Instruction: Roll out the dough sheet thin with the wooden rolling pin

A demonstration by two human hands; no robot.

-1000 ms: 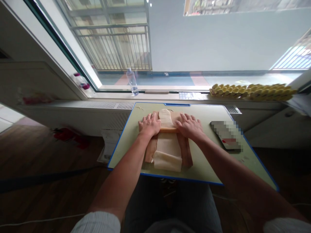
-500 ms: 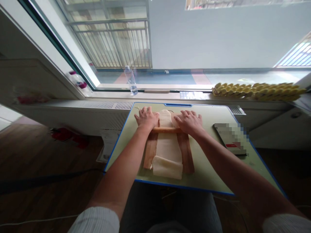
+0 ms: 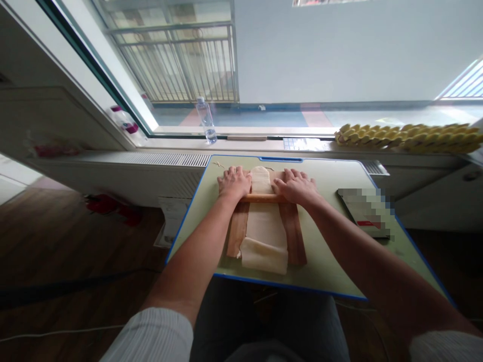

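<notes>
Both hands lie palm down at the two ends of a wooden rolling pin [image 3: 264,198], which crosses a long strip of pale dough [image 3: 266,221]. My left hand [image 3: 234,183] has its fingers stretched forward, with the pin under its heel. My right hand [image 3: 296,186] rests the same way at the other end, fingers spread. Under the dough is a brown wooden board [image 3: 295,234], showing along both sides. The dough's near end is folded over, and its rounded far end shows between my hands.
A pale green, blue-edged cutting board [image 3: 324,256] lies beneath everything. On its right is a flat, partly blurred dark-edged device [image 3: 360,216]. A clear bottle [image 3: 207,123] and yellow egg trays [image 3: 407,138] stand on the window sill. Dough scraps [image 3: 218,165] lie at the far left corner.
The view has shifted slightly. My fingers sit a little nearer to me over the wooden board, while the rolling pin stays at about the same place on the dough.
</notes>
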